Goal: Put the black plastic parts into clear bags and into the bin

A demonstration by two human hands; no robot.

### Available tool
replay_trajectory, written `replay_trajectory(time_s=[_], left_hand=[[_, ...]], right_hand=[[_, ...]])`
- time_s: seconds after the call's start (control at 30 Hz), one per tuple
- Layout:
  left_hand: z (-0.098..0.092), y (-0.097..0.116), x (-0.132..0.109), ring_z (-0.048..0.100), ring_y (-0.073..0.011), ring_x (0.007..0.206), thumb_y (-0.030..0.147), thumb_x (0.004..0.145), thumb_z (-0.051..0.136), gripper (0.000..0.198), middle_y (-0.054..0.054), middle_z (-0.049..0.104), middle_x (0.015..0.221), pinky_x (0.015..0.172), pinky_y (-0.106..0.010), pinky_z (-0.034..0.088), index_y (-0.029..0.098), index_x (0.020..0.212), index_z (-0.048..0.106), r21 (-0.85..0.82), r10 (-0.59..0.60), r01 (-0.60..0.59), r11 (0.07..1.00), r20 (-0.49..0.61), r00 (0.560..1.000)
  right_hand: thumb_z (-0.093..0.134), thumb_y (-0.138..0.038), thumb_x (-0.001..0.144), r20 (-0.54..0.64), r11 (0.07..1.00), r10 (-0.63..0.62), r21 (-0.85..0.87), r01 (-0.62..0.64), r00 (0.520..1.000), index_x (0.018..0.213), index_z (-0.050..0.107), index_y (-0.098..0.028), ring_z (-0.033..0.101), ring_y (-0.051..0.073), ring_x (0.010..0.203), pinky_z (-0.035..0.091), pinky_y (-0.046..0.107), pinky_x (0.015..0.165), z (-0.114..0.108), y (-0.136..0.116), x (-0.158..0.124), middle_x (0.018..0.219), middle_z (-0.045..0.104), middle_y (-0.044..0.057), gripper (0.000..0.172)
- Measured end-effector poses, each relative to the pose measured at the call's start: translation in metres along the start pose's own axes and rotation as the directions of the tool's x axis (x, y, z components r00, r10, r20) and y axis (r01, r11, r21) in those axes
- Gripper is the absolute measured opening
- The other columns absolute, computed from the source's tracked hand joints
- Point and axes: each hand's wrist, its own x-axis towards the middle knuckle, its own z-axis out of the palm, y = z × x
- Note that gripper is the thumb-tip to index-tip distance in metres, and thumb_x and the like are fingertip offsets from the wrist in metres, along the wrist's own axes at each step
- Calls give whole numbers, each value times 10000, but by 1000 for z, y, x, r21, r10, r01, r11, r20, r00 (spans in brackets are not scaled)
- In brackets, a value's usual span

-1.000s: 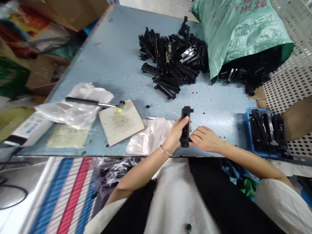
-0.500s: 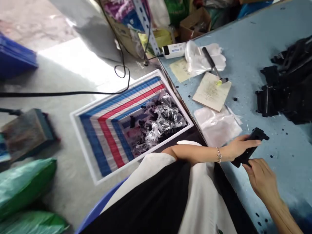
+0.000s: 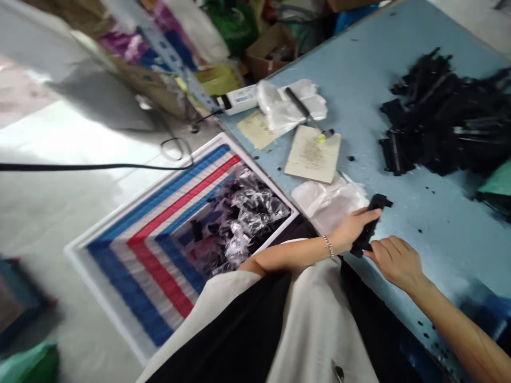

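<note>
Slanting narrow black part, tab jutting; left hand gripping it, right hand pinching lower end.

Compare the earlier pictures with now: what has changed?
The view has swung left since the first picture, showing more of the striped container. The left hand still grips the black part, the right hand at its near end. The hammer still lies partly on the board.
</note>
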Motion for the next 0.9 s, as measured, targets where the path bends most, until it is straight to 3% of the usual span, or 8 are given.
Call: replay_trajectory(time_s=[0.17,0.27,0.4,0.57,0.63,0.8,0.83,0.9], left_hand=[[4,-3,1,524,-101,595,606,648,813,522,2,588,684,540,-225,395,150,842,650,85,-104,100,991,35,994],[10,-4,2,565,-108,651,575,625,849,555,-25,633,792,570,-225,443,142,922,671,113,-173,162,980,95,980],[20,-8,-5,569,-112,690,541,700,815,519,-33,634,849,594,-234,444,138,985,654,226,-264,217,949,199,944],[23,-22,-7,537,-132,648,559,820,689,417,18,571,716,610,-261,419,182,955,570,607,-194,37,794,195,961],[24,-30,-1,573,-169,733,532,870,632,359,-3,583,769,685,-295,460,190,958,571,712,-103,-104,695,241,965],[28,-50,17,595,-238,1011,428,873,646,298,-71,598,1008,941,-376,478,190,1047,606,764,134,-410,498,400,907],[28,-52,20,606,-234,996,432,876,644,318,-68,603,996,924,-373,490,189,1076,598,760,120,-397,515,394,911],[27,-54,23,637,-208,869,484,894,621,381,-45,617,903,806,-344,521,180,1118,572,738,28,-302,603,359,933]], right_hand=[[390,-413,1078,-33,975,143,178,-135,989,829,610,-194,508,177,720,391,304,680,-4,13,-6,730,617,37,398],[429,-444,1059,-80,946,320,-18,-323,944,1024,637,-167,524,224,845,400,345,736,-18,38,-15,907,666,97,348],[383,-327,1076,141,920,384,-145,-364,913,1005,652,-189,503,227,827,355,356,701,-39,62,-31,882,654,90,311],[354,-501,1056,256,872,422,147,-467,870,782,599,-201,500,216,770,362,345,680,-43,60,-51,766,612,83,474],[376,-596,1014,259,710,551,353,-609,793,732,553,-211,491,196,713,370,331,655,-35,52,-56,723,581,64,510],[216,-721,971,560,-142,723,694,-706,404,666,406,-250,280,122,448,286,285,466,-12,33,-63,507,322,-62,592],[221,-724,970,590,-176,710,677,-714,384,683,423,-246,287,121,442,287,281,459,-11,32,-66,507,333,-64,593],[314,-692,982,511,21,750,617,-787,421,777,515,-219,427,141,515,351,279,513,-13,34,-72,592,490,-18,553]])
